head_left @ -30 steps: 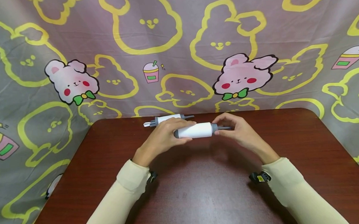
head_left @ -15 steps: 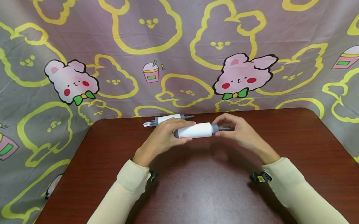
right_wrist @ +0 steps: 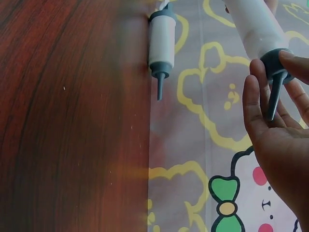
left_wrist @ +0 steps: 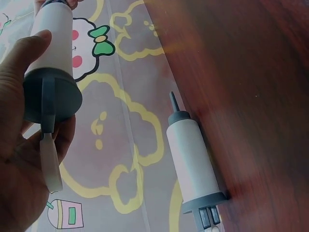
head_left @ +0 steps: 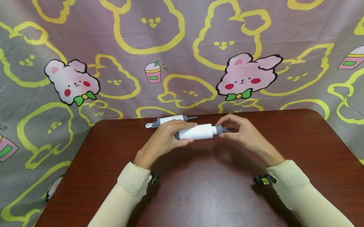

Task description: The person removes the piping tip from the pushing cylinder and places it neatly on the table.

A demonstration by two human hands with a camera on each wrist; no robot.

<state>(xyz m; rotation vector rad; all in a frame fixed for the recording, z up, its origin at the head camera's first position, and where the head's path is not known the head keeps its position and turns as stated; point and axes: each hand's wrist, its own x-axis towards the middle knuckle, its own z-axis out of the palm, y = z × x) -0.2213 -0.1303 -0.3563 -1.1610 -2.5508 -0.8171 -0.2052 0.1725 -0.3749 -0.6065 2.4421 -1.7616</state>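
A white hand pump (head_left: 199, 132) with grey ends is held level above the far part of the table. My left hand (head_left: 163, 139) grips its body near the left end, thumb along the near side. The thumb and fingers of my right hand (head_left: 244, 133) pinch the grey nozzle end (head_left: 219, 129), and a short white inner section shows between it and the body. In the left wrist view, a grey end cap (left_wrist: 53, 94) bears a fin and a pale loop (left_wrist: 50, 162). The right wrist view shows the tapered tip (right_wrist: 276, 99) pointing down past the palm.
A second, similar pump (head_left: 171, 119) lies at the table's back edge, behind my left hand. Its nozzle points right and its pale loop left. The brown wooden table (head_left: 196, 193) meets a patterned cloth (head_left: 179, 33) hanging behind it.
The nozzle end has slid slightly right, out from the body, baring a white section that was hidden before. The body has shifted a little left with my left hand.
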